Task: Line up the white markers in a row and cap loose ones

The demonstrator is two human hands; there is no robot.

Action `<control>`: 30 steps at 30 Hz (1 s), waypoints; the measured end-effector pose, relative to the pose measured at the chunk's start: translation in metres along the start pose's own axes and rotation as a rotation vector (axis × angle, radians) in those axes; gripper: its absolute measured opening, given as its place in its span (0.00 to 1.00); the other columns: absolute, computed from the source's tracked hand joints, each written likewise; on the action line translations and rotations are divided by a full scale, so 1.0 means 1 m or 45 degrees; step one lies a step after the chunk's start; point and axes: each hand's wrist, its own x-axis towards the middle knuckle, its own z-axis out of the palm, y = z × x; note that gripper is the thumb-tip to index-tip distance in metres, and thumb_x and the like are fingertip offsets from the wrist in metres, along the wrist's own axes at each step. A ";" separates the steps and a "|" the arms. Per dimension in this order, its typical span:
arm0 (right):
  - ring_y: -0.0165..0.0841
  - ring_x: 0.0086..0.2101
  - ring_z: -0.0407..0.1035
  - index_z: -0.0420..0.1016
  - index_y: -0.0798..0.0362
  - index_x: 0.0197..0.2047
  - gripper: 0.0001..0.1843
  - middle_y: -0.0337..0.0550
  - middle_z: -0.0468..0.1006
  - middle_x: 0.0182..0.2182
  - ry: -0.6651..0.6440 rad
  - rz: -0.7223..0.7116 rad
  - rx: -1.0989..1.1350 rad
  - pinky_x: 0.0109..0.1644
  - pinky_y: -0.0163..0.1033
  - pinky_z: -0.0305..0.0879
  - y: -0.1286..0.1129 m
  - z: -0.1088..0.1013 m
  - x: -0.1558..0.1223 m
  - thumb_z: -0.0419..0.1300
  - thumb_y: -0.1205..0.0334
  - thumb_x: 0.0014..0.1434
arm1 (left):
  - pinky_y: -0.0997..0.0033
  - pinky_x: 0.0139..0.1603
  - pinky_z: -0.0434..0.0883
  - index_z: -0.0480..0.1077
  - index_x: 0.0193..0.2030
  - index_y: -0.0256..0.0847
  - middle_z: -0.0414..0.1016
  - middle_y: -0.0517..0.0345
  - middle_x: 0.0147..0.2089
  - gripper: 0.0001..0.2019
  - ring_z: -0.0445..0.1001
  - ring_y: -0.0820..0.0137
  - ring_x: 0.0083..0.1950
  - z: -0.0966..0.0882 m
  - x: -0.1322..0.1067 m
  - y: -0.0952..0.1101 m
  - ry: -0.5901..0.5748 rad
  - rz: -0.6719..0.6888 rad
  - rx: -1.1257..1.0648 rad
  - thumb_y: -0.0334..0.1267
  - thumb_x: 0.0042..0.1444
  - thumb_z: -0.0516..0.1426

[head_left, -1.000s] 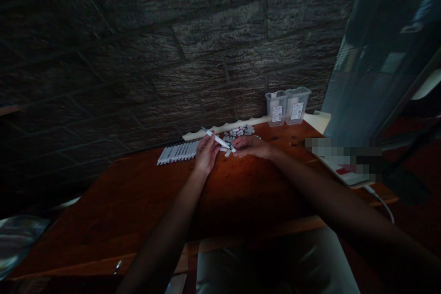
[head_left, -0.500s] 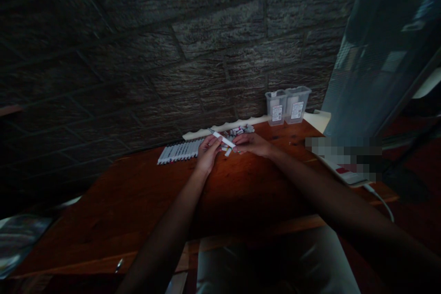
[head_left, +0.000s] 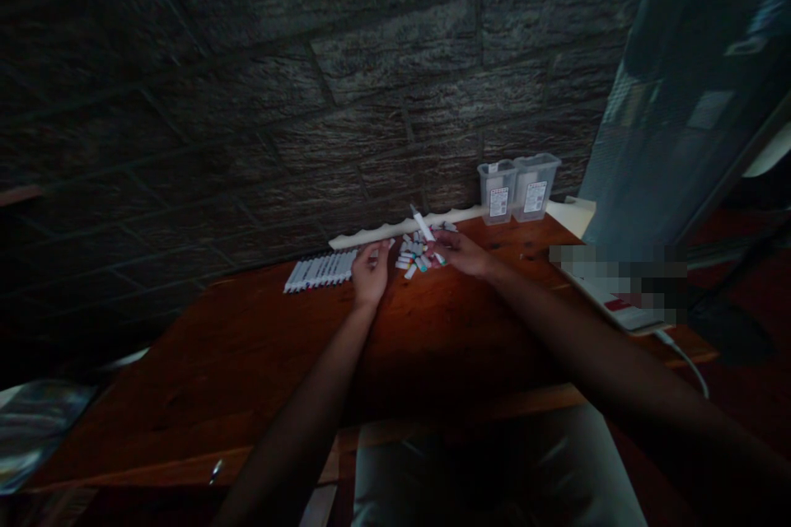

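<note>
In the head view, a reddish-brown wooden tabletop is stretching beneath both hands in a dim room. Beyond the hands, a dark wall of rough stone blocks is rising, and a pale wavy-edged strip is lying along its foot. Beyond the right hand and farther to the right, a pair of clear plastic containers with white labels is standing upright. Far to the right of that hand, a bluish translucent panel is hanging, and a white cable is curving down over the tabletop's end.

Both forearms are reaching forward and converging. The right hand is pinching a white marker between thumb and fingers, its grey tip slanting up and to the left, away from the person. The left hand is standing apart from it, fingers curling toward the thumb; whether they are gripping the small white thing at their tips cannot be told. Between the hands, a heap of short white pieces with coloured ends is lying. Just left of the left hand, a neat row of white markers is resting side by side.
</note>
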 end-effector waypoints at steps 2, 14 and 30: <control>0.23 0.21 0.62 0.69 0.53 0.33 0.10 0.33 0.71 0.23 0.100 0.047 0.036 0.26 0.30 0.60 -0.004 -0.001 0.000 0.62 0.55 0.55 | 0.69 0.48 0.67 0.77 0.35 0.41 0.80 0.56 0.38 0.11 0.74 0.65 0.44 -0.001 0.000 -0.002 0.024 -0.020 0.026 0.46 0.56 0.59; 0.23 0.13 0.47 0.61 0.48 0.32 0.25 0.26 0.52 0.14 0.307 -0.055 0.138 0.16 0.31 0.42 -0.013 0.002 0.002 0.50 0.33 0.58 | 0.72 0.41 0.66 0.77 0.34 0.42 0.79 0.57 0.34 0.13 0.73 0.67 0.38 0.004 -0.012 0.009 -0.140 0.035 0.100 0.49 0.56 0.58; 0.23 0.16 0.49 0.70 0.51 0.33 0.28 0.30 0.57 0.17 0.397 -0.116 -0.018 0.18 0.32 0.44 -0.003 -0.002 0.002 0.55 0.32 0.54 | 0.72 0.42 0.66 0.77 0.33 0.42 0.79 0.57 0.36 0.09 0.73 0.67 0.38 0.003 -0.012 0.011 -0.121 0.058 0.082 0.44 0.55 0.59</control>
